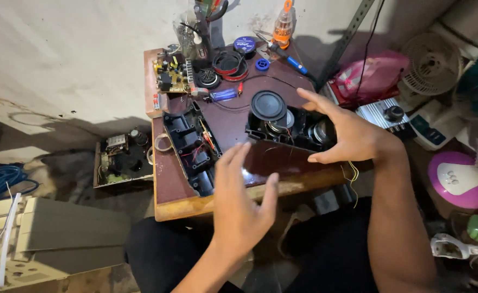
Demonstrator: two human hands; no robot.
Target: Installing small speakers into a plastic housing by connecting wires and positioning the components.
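A small wooden table [166,209] fills the middle of the view, its dark red top crowded with parts, and the person sits right up against its near edge. On the right half of it lies the opened black speaker body [282,127], one round speaker cone facing up at its left end and more round metal parts showing inside toward the right. The right hand [347,135] sits at that right end, fingers spread and curled around the casing, touching it but not clamped; it looks like a loose steadying hold. Left of the body, apart from it, lies the long black cover [190,146], inside up, with thin red wires running along it. The left hand [239,203] hovers above the table's near edge, between cover and body, fingers apart, palm down, holding nothing; it is slightly blurred. Judging by the layout, the step in hand is work on the split-open speaker, with the casing being positioned or turned for a better look inside. The next move seems to call for a firm two-handed hold on the body, with care for the thin wires nearby. Further back stand a green circuit board [168,76], a roll of dark tape [229,62], a blue lighter [224,95], and a small orange-capped bottle [282,27] by the wall.
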